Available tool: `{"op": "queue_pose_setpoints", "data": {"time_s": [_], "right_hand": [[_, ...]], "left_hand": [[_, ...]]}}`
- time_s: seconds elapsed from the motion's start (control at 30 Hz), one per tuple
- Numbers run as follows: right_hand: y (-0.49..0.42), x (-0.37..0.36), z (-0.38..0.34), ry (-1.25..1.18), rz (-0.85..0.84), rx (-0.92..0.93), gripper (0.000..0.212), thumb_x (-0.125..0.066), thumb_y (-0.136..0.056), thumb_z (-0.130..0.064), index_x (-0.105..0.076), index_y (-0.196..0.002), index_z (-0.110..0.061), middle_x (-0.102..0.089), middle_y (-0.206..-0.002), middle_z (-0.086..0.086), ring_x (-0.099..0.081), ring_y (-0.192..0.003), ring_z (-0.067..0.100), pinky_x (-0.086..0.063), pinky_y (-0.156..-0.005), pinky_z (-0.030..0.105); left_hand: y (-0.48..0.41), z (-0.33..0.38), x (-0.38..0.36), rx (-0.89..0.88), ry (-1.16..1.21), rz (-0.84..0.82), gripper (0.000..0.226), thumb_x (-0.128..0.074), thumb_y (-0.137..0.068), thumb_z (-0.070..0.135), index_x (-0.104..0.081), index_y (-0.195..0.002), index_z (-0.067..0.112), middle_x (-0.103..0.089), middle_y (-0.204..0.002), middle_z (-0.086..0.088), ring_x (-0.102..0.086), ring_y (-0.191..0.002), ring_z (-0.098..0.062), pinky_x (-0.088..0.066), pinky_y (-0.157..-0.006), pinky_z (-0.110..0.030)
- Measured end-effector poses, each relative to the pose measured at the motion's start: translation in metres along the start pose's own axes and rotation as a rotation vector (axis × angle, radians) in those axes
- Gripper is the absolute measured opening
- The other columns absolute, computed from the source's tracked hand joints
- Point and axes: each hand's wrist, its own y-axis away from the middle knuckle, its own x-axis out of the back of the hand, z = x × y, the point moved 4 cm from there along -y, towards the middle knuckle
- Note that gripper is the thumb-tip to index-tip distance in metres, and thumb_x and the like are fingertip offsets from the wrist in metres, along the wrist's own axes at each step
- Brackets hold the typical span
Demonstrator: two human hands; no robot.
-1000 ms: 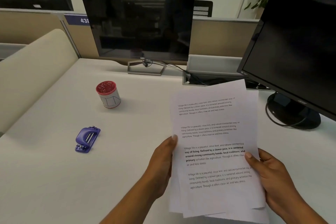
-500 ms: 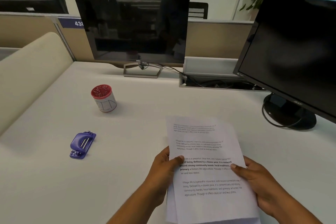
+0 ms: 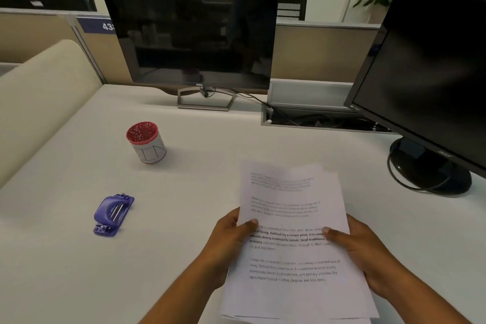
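A small stack of printed white sheets [image 3: 290, 208] is held low over the white desk [image 3: 184, 192], tilted away from me. My left hand [image 3: 231, 237] grips its left edge, thumb on top of the text. My right hand [image 3: 360, 247] grips the right edge, thumb lying across the page. The sheets are slightly fanned at the top right corner. A purple hole punch [image 3: 113, 214] lies on the desk to the left of my hands. Farther back stands a red-topped cup [image 3: 146, 142] filled with small pins.
A Dell monitor [image 3: 189, 34] stands at the back of the desk. A second black monitor [image 3: 431, 68] on a round base stands at the right. Between them an open cable tray [image 3: 315, 118] holds wires. A beige partition [image 3: 39, 102] borders the left side.
Both hands lowered the sheets from upright in front of me to a flatter position near the desk. The hole punch and cup stayed put.
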Motion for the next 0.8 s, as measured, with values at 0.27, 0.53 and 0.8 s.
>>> {"op": "queue_pose_setpoints", "data": {"time_s": [0.27, 0.53, 0.8], "right_hand": [[-0.006, -0.010, -0.057, 0.051, 0.184, 0.396, 0.023, -0.072, -0.081, -0.022, -0.077, -0.099, -0.036, -0.079, -0.103, -0.003, -0.076, -0.088, 0.016, -0.061, -0.067, 0.026], [0.007, -0.032, -0.096, 0.187, 0.154, 0.681, 0.035, -0.073, -0.069, -0.026, -0.075, -0.095, -0.050, -0.077, -0.093, -0.021, -0.074, -0.086, 0.004, -0.059, -0.069, 0.020], [0.013, -0.035, -0.104, 0.200, 0.157, 0.765, 0.039, -0.069, -0.076, -0.020, -0.074, -0.090, -0.056, -0.075, -0.088, -0.030, -0.072, -0.082, -0.003, -0.056, -0.068, 0.012]], "left_hand": [[-0.002, 0.042, -0.007, -0.389, -0.001, 0.113, 0.023, -0.066, -0.091, 0.016, -0.074, -0.111, 0.026, -0.077, -0.109, -0.002, -0.075, -0.095, -0.025, -0.061, -0.073, -0.033], [0.007, 0.074, -0.013, -0.669, -0.157, 0.236, 0.026, -0.077, -0.077, 0.025, -0.076, -0.094, 0.043, -0.078, -0.097, 0.011, -0.075, -0.089, -0.017, -0.060, -0.068, -0.026], [0.017, 0.087, -0.022, -0.722, -0.236, 0.198, 0.029, -0.069, -0.081, 0.026, -0.075, -0.091, 0.052, -0.077, -0.091, 0.021, -0.073, -0.086, -0.010, -0.058, -0.063, -0.019]]}}
